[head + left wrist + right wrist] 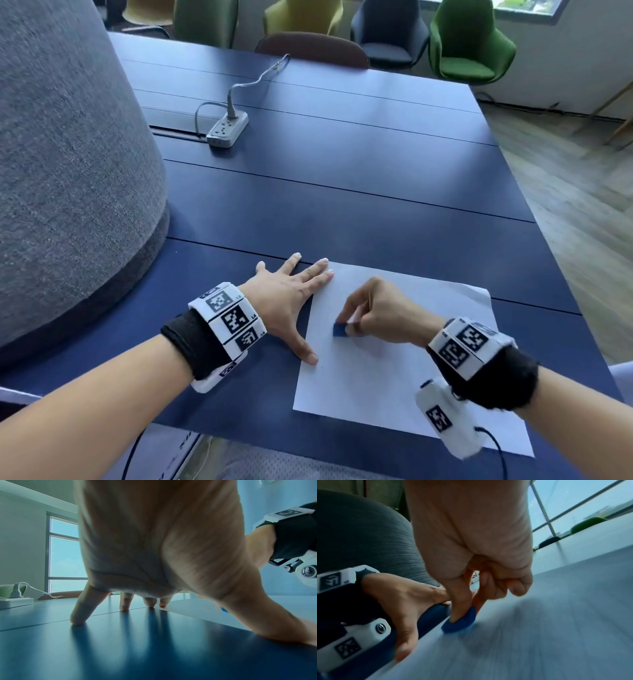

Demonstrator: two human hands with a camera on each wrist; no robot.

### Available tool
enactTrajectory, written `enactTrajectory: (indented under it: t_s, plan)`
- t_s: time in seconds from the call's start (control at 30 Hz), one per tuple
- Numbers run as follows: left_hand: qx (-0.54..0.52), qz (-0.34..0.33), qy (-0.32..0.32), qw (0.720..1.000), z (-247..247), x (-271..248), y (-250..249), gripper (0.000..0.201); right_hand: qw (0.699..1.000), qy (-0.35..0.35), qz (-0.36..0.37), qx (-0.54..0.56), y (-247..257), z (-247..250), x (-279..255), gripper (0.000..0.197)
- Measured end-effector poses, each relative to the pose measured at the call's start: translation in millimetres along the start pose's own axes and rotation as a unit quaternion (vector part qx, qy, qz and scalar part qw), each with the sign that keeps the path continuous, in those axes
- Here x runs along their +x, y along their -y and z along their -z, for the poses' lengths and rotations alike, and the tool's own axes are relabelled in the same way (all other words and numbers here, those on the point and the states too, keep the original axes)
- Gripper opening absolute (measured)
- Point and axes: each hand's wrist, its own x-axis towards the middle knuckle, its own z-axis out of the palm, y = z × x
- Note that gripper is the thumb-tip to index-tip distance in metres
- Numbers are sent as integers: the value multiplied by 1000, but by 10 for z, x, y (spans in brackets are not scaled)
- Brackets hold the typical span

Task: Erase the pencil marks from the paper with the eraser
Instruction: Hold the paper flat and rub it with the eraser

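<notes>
A white sheet of paper [404, 373] lies on the dark blue table [342, 178] in front of me. My right hand [380, 311] pinches a small blue eraser [340, 330] between thumb and fingers, its lower edge on the paper near the sheet's left side. In the right wrist view the eraser [462, 622] touches the paper [539, 635] and the picture is blurred. My left hand [291, 301] lies flat with spread fingers, its thumb and fingertips on the paper's left edge. The pencil marks are too faint to make out.
A white power strip [227, 129] with a plugged-in cable sits farther back on the table. A large grey fabric-covered form [68, 171] stands at the left. Green, yellow and dark chairs [469, 41] line the far side. The table's right edge drops to a wooden floor.
</notes>
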Motion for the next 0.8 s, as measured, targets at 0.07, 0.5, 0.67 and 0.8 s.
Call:
enactTrajectory:
  t_s: [0.07, 0.5, 0.67, 0.8]
  plan:
    - [2, 1, -2, 1000, -5, 1, 3, 140, 1000, 8, 10, -17, 12, 32, 31, 18]
    - [9, -3, -4, 1000, -6, 4, 14, 140, 994, -98, 6, 37, -54, 111, 222, 17]
    - [12, -3, -13, 1000, -11, -7, 19, 145, 989, -138, 7, 58, -69, 86, 273, 12]
    - [18, -2, -8, 1000, -4, 1, 21, 144, 998, -53, 15, 28, -12, 48, 206, 17]
